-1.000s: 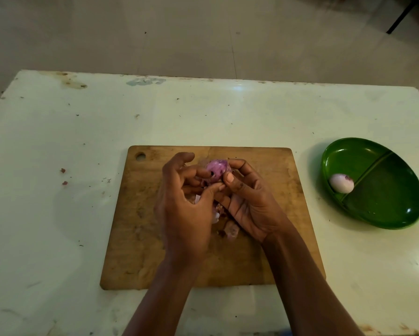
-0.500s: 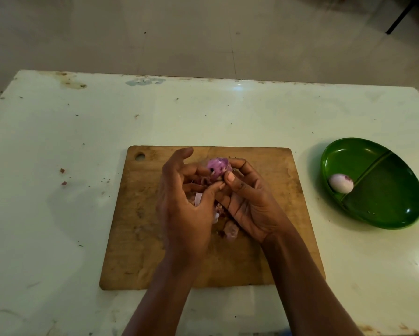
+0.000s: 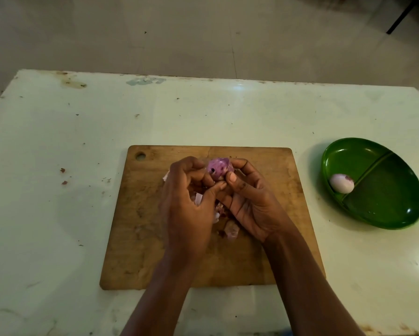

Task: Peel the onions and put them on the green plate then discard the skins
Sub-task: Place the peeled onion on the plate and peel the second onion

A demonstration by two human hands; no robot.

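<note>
Left hand (image 3: 186,209) and right hand (image 3: 252,204) grip onion (image 3: 219,167), dark end facing camera.

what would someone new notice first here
The left hand and right hand grip a purple onion over the middle of the wooden cutting board, skin scraps beneath. To the right, a green plate holds one pale peeled onion in its left compartment.

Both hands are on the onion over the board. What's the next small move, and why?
Probably pinch off the next purple layer with the left hand while the right hand steadies the onion: it looks purple, unlike the pale peeled onion on the green plate, so it seems not fully peeled.
</note>
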